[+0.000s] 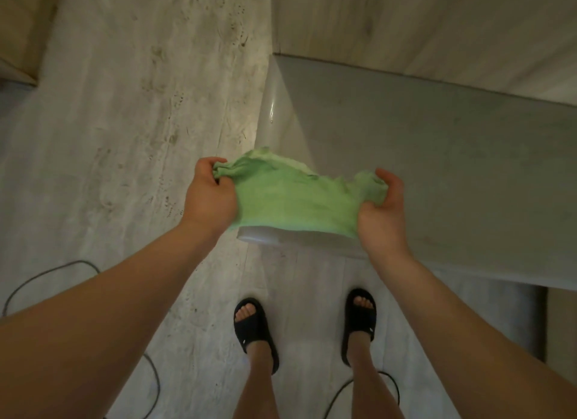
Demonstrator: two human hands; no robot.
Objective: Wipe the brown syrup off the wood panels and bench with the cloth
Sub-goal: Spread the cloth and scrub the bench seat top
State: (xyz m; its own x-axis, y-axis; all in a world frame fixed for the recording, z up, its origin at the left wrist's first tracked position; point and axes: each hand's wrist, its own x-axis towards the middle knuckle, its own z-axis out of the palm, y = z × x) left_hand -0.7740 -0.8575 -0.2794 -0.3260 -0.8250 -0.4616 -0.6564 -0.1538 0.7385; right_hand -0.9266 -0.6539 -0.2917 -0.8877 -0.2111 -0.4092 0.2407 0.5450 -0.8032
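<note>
cloth stretched between left hand and right hand, over bench corner.

The cloth hides the bench corner; bunched ends vanish inside both hands.

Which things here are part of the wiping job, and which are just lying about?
Part of the job:
green cloth
left hand
right hand
grey bench
wood panel

Just lying about:
cables on the floor
black sandals
</note>
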